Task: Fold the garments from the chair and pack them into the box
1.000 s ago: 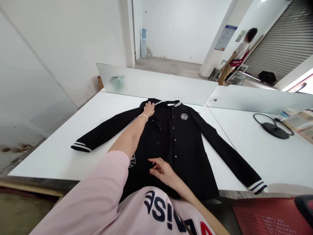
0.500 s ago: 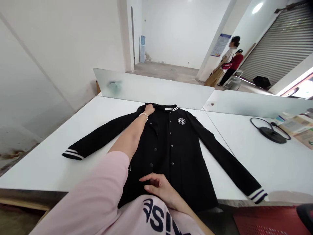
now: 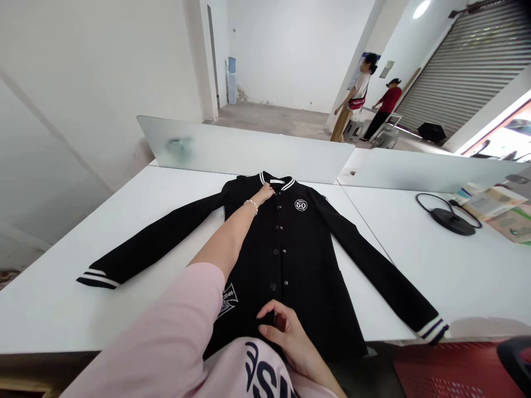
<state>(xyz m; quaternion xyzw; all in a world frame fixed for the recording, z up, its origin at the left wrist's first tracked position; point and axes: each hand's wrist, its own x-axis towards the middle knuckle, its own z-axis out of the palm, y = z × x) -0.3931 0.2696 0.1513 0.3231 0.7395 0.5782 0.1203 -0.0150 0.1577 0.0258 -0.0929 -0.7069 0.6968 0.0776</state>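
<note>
A black jacket [image 3: 309, 260] with white-striped collar and cuffs lies spread on the white table [image 3: 145, 309], front side up, sleeves stretched out to both sides. My left hand [image 3: 264, 192] reaches up to the collar, its fingers pinched on the jacket's left front edge by the top snap. The two front edges lie close together, with a row of snaps down the middle. Over the hem hovers my right hand [image 3: 286, 327], thumb and forefinger apart with nothing between them. A round "50" badge [image 3: 301, 205] marks the chest; the lower left bears a white printed emblem [image 3: 228, 299].
A frosted divider [image 3: 249, 149] runs along the table's back edge. On the right lie a black round base with a cable [image 3: 452, 221] and several boxes [image 3: 498, 204]. A red chair [image 3: 443, 370] stands at the front right. Two people [image 3: 352, 102] are in the background.
My left hand has drawn the jacket's left front panel across toward the middle, laying it flat and bringing the snaps near the other edge. The right hand stays low, fingers still apart.
</note>
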